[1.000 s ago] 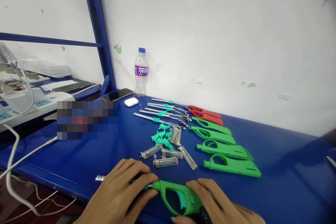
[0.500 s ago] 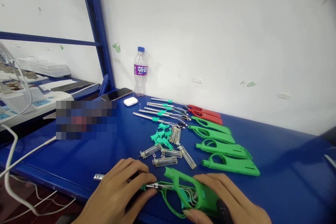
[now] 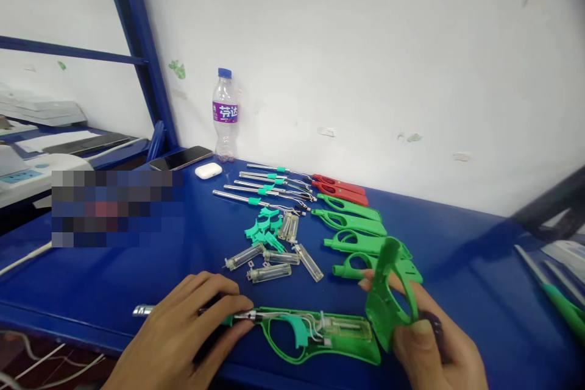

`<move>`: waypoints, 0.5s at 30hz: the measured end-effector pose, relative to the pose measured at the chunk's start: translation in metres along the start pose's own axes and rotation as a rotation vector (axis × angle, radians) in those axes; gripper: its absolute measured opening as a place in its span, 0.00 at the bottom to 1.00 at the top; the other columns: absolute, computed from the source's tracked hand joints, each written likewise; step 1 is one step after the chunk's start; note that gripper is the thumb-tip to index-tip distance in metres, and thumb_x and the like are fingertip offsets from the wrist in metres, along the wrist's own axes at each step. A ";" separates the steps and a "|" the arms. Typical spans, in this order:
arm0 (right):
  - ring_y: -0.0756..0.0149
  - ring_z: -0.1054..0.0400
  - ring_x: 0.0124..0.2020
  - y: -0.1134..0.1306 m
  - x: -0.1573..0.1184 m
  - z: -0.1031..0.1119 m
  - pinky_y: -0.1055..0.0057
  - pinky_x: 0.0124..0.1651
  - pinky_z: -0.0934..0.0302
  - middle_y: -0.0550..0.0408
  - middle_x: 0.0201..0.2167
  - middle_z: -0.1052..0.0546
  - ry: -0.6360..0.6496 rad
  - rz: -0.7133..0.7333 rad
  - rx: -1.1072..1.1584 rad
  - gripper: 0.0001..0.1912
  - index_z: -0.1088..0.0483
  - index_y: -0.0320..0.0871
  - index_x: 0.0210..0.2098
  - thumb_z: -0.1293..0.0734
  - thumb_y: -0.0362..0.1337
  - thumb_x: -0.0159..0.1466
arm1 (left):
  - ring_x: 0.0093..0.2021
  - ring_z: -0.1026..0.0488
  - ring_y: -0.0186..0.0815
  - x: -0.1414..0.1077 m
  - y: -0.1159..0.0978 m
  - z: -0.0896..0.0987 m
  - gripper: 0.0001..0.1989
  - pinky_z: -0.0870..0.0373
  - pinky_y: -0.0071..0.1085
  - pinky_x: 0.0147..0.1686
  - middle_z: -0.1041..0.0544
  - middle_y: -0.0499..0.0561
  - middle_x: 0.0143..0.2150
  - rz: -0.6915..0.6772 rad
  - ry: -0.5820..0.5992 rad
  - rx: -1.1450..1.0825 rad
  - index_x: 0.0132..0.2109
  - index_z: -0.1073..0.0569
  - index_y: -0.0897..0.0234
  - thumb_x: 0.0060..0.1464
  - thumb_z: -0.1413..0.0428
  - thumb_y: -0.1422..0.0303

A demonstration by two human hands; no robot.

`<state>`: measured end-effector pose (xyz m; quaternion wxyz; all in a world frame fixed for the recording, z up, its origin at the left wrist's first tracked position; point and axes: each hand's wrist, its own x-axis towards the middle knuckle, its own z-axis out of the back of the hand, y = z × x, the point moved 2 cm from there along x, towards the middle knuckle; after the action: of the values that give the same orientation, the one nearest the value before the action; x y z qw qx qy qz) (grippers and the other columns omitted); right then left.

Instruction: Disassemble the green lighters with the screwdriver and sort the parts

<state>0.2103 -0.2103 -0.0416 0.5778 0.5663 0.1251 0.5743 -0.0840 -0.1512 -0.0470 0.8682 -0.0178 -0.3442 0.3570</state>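
Observation:
My left hand (image 3: 196,323) presses the metal lighter tube (image 3: 144,311) near the table's front edge, fingers wrapped round it. Beside its fingertips lies a green lighter shell half (image 3: 315,356), open side up. Inside sit a clear fuel tank (image 3: 350,328), a teal trigger (image 3: 299,332) and white wires. My right hand (image 3: 439,341) grips the other green shell half (image 3: 388,301), tilted up and apart from the lower one. A small dark object (image 3: 432,323) shows at the right fingers; its kind is unclear.
Several clear fuel tanks (image 3: 272,272), teal triggers (image 3: 262,231) and metal tubes with wires (image 3: 235,197) lie beyond my hands. Green shells (image 3: 351,222) and red shells (image 3: 340,189) line the right. A bottle (image 3: 225,119), white case (image 3: 208,170) and phone (image 3: 183,158) stand behind.
My right hand has lifted the upper green shell half off the lower one and moved it right, uncovering the fuel tank and wires. The left hand still holds the tube; the view shifted rightward.

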 end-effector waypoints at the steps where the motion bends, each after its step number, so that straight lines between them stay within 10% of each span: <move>1: 0.50 0.18 0.48 -0.002 0.000 0.001 0.68 0.39 0.22 0.49 0.50 0.16 0.009 -0.006 0.022 0.23 0.20 0.51 0.54 0.38 0.58 0.74 | 0.46 0.22 0.33 -0.001 0.001 -0.001 0.08 0.26 0.28 0.50 0.20 0.46 0.46 0.004 -0.005 0.003 0.53 0.23 0.54 0.72 0.44 0.62; 5: 0.51 0.20 0.53 -0.013 -0.001 0.012 0.64 0.49 0.23 0.49 0.50 0.16 -0.008 -0.025 0.071 0.24 0.21 0.51 0.55 0.39 0.57 0.75 | 0.48 0.22 0.34 -0.003 0.005 -0.005 0.09 0.27 0.28 0.53 0.20 0.46 0.47 -0.021 -0.021 0.018 0.53 0.23 0.53 0.72 0.44 0.59; 11: 0.53 0.17 0.40 -0.013 0.006 0.039 0.74 0.22 0.31 0.53 0.47 0.15 -0.005 0.106 -0.204 0.19 0.22 0.52 0.55 0.31 0.54 0.71 | 0.47 0.21 0.34 -0.003 0.007 -0.005 0.09 0.26 0.29 0.52 0.19 0.45 0.47 -0.044 -0.038 0.032 0.52 0.23 0.53 0.72 0.45 0.59; 15: 0.57 0.17 0.42 -0.008 0.013 0.057 0.72 0.38 0.23 0.56 0.47 0.16 0.088 0.280 -0.429 0.16 0.22 0.54 0.54 0.30 0.52 0.71 | 0.46 0.20 0.36 -0.003 0.006 -0.004 0.09 0.24 0.32 0.51 0.18 0.46 0.46 -0.058 -0.052 0.060 0.51 0.22 0.54 0.72 0.45 0.60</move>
<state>0.2639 -0.2264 -0.0226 0.5937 0.4168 -0.0541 0.6862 -0.0870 -0.1477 -0.0534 0.8691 0.0275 -0.3563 0.3420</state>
